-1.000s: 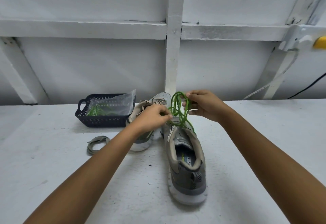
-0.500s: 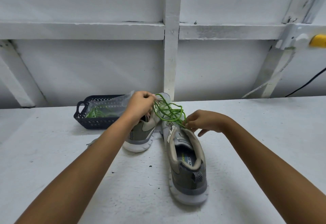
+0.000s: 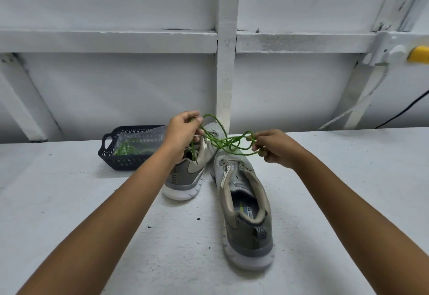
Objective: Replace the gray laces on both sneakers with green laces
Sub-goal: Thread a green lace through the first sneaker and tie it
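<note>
Two grey sneakers stand on the white table. The near sneaker [image 3: 243, 204] has its heel toward me and shows no lace. The far sneaker [image 3: 192, 167] lies behind my left forearm. A tangled green lace [image 3: 222, 141] stretches in the air between my hands above the shoes' toes. My left hand [image 3: 183, 129] grips one end of the lace, raised above the far sneaker. My right hand [image 3: 274, 147] pinches the other part of the lace, to the right of the toes. One strand hangs down into the far sneaker.
A dark plastic basket [image 3: 111, 155] at the back left holds a clear bag with more green laces [image 3: 127, 148]. A white wall with a vertical post [image 3: 226, 74] rises right behind the shoes. A black cable [image 3: 404, 113] runs at the far right.
My hands have drawn apart, spreading the green lace between them. My right hand rose and moved right from the near sneaker's tongue; my left hand lifted slightly. The grey lace on the table is now hidden.
</note>
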A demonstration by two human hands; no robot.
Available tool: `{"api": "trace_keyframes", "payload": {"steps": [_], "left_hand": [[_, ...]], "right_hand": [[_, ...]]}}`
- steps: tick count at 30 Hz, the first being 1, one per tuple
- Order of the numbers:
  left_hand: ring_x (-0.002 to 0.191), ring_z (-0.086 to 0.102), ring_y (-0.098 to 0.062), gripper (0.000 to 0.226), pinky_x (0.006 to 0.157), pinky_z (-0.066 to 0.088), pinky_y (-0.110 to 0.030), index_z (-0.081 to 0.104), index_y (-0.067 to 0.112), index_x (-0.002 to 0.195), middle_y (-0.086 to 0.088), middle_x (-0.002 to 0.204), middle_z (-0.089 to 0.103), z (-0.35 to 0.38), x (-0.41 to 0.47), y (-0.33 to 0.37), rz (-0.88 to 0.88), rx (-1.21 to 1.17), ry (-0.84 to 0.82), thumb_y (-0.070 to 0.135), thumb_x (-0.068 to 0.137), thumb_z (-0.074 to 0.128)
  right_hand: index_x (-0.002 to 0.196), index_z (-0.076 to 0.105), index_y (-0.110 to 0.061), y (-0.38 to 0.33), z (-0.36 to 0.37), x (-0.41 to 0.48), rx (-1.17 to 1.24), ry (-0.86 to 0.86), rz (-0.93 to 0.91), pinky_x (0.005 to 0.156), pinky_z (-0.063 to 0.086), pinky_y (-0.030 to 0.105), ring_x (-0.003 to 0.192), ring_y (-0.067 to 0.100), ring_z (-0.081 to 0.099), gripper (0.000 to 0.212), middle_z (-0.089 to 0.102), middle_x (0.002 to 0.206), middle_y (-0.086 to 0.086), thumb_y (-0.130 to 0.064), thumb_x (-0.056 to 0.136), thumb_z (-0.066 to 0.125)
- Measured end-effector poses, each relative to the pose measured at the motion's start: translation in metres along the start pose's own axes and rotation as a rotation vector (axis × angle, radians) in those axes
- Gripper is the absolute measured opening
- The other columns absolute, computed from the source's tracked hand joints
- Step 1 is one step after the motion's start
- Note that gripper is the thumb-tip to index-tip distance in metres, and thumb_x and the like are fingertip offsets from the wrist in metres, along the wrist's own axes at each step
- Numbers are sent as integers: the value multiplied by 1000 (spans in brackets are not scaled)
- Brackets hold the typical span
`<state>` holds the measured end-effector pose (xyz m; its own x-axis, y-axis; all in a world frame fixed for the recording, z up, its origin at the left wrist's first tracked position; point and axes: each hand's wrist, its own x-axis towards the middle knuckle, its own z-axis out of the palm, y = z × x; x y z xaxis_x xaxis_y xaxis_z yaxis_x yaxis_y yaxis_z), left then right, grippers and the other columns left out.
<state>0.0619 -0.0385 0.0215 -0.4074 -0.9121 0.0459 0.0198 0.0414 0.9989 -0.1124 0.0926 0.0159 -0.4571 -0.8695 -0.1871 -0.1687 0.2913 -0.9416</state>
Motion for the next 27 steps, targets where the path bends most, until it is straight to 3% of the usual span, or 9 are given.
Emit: {"api": "trace_keyframes", "payload": {"steps": [4,8,10,13,15,18,22,27], "left_hand": [[50,41,-9,21,39,33,-15,58,7,111,0,78,60,2,-7,0,12,70,-16,2,95,45],[51,40,-6,19,41,32,-13,60,14,107,2,78,58,3,-14,0,95,229,-89,6,95,48],[57,47,-5,21,51,38,-16,60,17,112,5,82,57,5,-20,-1,148,367,-199,10,92,55],[98,49,-10,58,82,39,-24,44,28,135,8,110,47,12,-31,-2,174,649,-424,27,83,70],[107,47,-10,63,91,39,-26,44,35,134,6,120,46,19,-35,-4,161,681,-534,39,78,73],[92,57,-8,10,80,43,-24,65,25,97,6,96,63,25,-40,-2,142,523,-485,31,88,64],[59,44,-4,18,54,34,-20,62,14,83,6,75,59,15,-29,6,104,389,-255,21,96,52],[50,34,-9,26,40,24,-18,52,12,71,4,61,53,-2,-19,17,46,99,-120,11,95,44]], "right_hand": [[106,63,-8,0,-2,-1,172,-6,-25,45,28,19,52,10,39,21,53,66,1,-7,95,46],[99,65,-14,-3,-1,0,290,-52,-66,46,37,17,50,5,49,20,55,66,-3,-9,97,45],[94,65,-15,-10,1,-1,308,-126,-106,47,41,16,55,5,53,20,57,66,-4,-11,98,45],[96,61,-12,-24,7,-3,388,-248,-170,49,47,18,59,7,59,16,63,69,-4,-11,98,45],[97,58,-11,-34,13,-5,420,-297,-214,51,49,21,62,9,61,15,67,72,-1,-11,98,44],[94,58,-11,-43,19,-5,381,-270,-254,54,51,23,62,10,63,14,68,72,0,-11,98,44],[90,63,-14,-37,17,-1,266,-81,-266,53,49,21,59,8,59,14,64,68,-1,-13,96,51],[87,59,-15,-25,14,4,229,74,-191,63,49,29,72,13,58,12,57,79,0,-16,96,51]]}}
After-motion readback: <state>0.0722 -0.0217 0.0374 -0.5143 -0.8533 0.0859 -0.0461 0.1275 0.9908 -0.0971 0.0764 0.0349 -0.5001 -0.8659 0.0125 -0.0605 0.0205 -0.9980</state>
